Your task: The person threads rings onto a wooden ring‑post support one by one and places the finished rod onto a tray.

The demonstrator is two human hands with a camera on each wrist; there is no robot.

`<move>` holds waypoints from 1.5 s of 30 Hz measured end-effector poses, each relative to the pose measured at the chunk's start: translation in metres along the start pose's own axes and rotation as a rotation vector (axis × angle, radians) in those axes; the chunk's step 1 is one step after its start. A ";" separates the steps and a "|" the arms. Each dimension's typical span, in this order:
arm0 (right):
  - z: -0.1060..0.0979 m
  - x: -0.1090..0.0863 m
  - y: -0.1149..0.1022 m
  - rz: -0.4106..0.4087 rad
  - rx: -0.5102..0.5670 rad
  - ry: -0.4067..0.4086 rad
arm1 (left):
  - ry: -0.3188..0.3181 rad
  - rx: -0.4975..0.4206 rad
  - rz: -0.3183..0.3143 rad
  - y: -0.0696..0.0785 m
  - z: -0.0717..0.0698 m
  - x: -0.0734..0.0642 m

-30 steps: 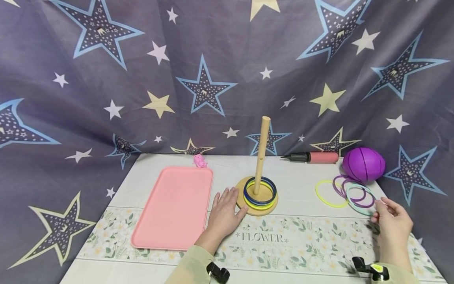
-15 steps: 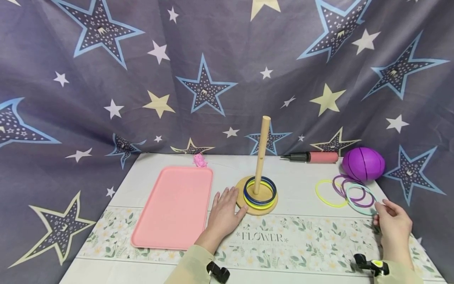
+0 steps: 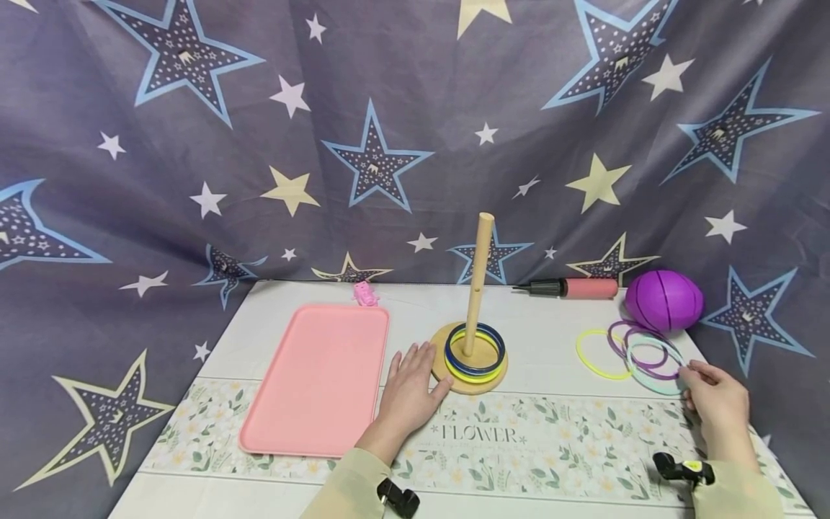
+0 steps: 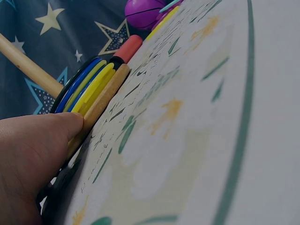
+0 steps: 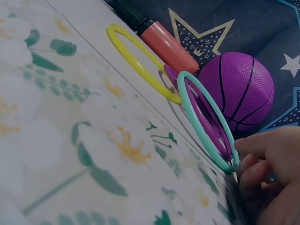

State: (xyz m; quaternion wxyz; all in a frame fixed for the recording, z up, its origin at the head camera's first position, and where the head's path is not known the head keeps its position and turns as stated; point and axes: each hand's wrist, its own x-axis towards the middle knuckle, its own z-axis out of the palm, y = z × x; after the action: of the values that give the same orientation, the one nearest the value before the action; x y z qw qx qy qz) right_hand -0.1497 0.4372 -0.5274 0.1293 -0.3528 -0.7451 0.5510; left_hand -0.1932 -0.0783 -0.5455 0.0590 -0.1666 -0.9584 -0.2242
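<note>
L of R hand (image 3: 718,401) sits teal ring (image 5: 195,121), pinched.

The left grip (image 4: 35,152), a bare hand, has its thumb tip at the edge of the wooden base (image 4: 105,97). Yellow rings (image 4: 96,89) and blue rings (image 4: 75,85) stack on the base, around a wooden post (image 4: 28,68) that leaves it aslant in this tilted view. Beyond the base show a coral-and-black handle (image 4: 129,48), a purple ball (image 4: 142,14), a lone yellow ring (image 4: 161,23) and part of a turquoise ring (image 4: 169,5). Under the base spreads the flower-printed table (image 4: 276,117); starry cloth (image 4: 75,28) hangs behind it.
</note>
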 end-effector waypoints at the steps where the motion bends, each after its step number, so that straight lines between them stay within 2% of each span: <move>1: 0.000 0.001 0.000 -0.003 -0.018 -0.002 | 0.001 0.001 0.000 0.000 0.000 0.000; 3: 0.001 0.002 0.000 -0.010 -0.048 -0.005 | 0.004 0.000 0.000 0.000 0.000 0.000; 10: 0.001 0.001 0.004 -0.016 -0.054 -0.019 | 0.004 0.000 -0.003 0.001 0.000 0.000; 14: 0.001 0.001 0.008 -0.045 -0.085 -0.025 | 0.000 -0.003 -0.005 0.001 -0.001 -0.001; 21: 0.001 -0.004 0.007 -0.172 -0.328 0.017 | 0.002 -0.001 -0.006 0.000 0.000 -0.001; 27: 0.001 -0.007 0.006 -0.204 -0.392 0.029 | 0.017 0.002 0.007 -0.001 0.001 -0.001; 33: 0.001 -0.009 0.007 -0.214 -0.375 0.037 | 0.017 -0.005 0.006 -0.001 0.001 -0.001; 39: 0.006 -0.008 0.012 -0.239 -0.347 0.096 | 0.005 -0.009 -0.007 -0.001 0.000 -0.001; 45: 0.008 -0.013 0.016 -0.214 -0.291 0.121 | 0.005 -0.011 0.000 -0.001 0.000 0.000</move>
State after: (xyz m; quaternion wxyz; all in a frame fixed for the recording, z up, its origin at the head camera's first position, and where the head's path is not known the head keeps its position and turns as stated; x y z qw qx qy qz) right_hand -0.1392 0.4254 -0.5419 0.1793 -0.3192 -0.8411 0.3982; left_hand -0.1932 -0.0797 -0.5461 0.0606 -0.1663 -0.9570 -0.2299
